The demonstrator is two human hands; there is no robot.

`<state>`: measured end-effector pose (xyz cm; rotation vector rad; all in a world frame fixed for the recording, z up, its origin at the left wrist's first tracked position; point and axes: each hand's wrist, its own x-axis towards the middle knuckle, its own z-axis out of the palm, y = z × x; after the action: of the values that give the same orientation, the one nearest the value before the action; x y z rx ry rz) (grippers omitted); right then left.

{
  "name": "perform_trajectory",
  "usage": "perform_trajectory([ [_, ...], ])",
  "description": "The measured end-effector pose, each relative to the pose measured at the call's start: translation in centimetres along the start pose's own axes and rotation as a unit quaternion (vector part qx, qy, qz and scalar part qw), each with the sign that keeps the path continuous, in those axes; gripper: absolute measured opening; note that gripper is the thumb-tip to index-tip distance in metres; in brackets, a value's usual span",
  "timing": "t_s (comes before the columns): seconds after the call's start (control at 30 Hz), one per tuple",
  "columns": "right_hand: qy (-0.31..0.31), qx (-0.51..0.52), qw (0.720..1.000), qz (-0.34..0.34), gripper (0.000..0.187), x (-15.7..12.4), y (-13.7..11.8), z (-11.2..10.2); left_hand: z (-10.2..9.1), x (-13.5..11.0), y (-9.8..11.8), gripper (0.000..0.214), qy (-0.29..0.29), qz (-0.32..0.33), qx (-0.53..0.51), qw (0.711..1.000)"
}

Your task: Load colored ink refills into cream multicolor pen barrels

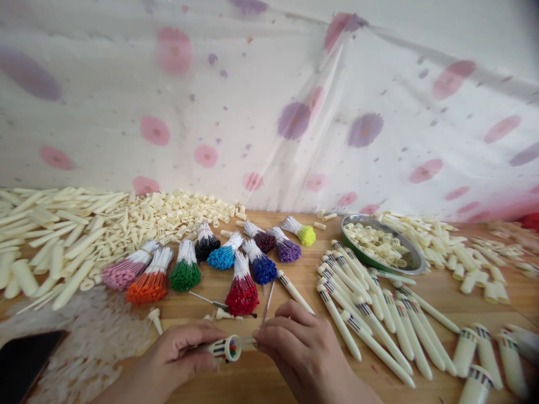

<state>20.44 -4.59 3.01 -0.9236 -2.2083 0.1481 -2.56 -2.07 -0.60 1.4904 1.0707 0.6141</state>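
Note:
My left hand (177, 354) is closed around a cream multicolour pen barrel (225, 348), its open end facing right with coloured pieces showing inside. My right hand (301, 345) pinches a thin pen refill (248, 340) whose tip sits at the barrel's opening. Both hands are low in the view, just above the wooden table (303, 275). Right behind them lie bundles of refills with coloured ends: red (242, 292), blue (261, 265), green (185, 270), orange (148, 280), pink (126, 269) and others.
Assembled cream pens (370, 314) lie in a row at the right. A metal bowl (415, 264) holds small cream parts. Heaps of cream barrels (50, 241) and clips (177, 210) fill the left. A dark phone (25, 362) lies bottom left. Flowered cloth (269, 101) hangs behind.

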Motion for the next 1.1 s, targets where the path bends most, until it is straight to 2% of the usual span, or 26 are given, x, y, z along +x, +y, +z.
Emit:
perform_trajectory([
  [0.17, 0.016, 0.025, 0.999, 0.029, 0.013, 0.0, -0.1, 0.5, 0.5, 0.1, -0.1, 0.028, 0.081, 0.030, 0.009, 0.996],
  [0.3, 0.014, 0.025, 1.000, 0.011, 0.015, -0.2, -0.1, 0.6, 1.0, -0.1, 0.2, 0.031, 0.156, 0.097, 0.047, 0.982],
  [0.5, 0.025, 0.012, 0.998, -0.050, 0.015, -0.4, -0.2, 0.6, 1.1, -0.4, 1.3, 0.034, 0.179, 0.190, 0.085, 0.961],
  [0.6, 0.021, -0.014, 0.997, -0.073, 0.017, -0.5, -0.3, 0.3, 1.0, -0.5, 1.1, 0.032, 0.185, 0.200, 0.093, 0.958],
  [0.7, 0.012, -0.025, 0.997, -0.072, 0.016, -0.6, -0.1, 0.1, 1.0, -0.4, 0.5, 0.025, 0.193, 0.183, 0.088, 0.960],
  [0.77, -0.001, -0.020, 1.000, -0.024, 0.012, -0.6, 0.6, 0.2, 1.0, -0.3, 0.2, 0.019, 0.213, 0.152, 0.071, 0.962],
  [0.83, -0.042, -0.035, 0.996, 0.070, 0.009, -0.7, 1.5, 0.9, 0.9, -0.2, 0.1, 0.013, 0.225, 0.110, 0.051, 0.967],
  [0.93, -0.173, -0.112, 0.957, 0.204, 0.012, -1.2, 2.6, 3.2, 0.9, 0.0, 0.0, 0.008, 0.219, 0.069, 0.034, 0.973],
  [1.0, -0.246, -0.158, 0.929, 0.226, 0.014, -1.5, 2.8, 4.9, 1.0, 0.1, 0.1, 0.008, 0.232, 0.064, 0.019, 0.970],
  [1.1, -0.273, -0.187, 0.912, 0.242, 0.022, -1.5, 2.6, 5.7, 1.0, 0.1, 0.1, 0.008, 0.255, 0.067, 0.009, 0.965],
])
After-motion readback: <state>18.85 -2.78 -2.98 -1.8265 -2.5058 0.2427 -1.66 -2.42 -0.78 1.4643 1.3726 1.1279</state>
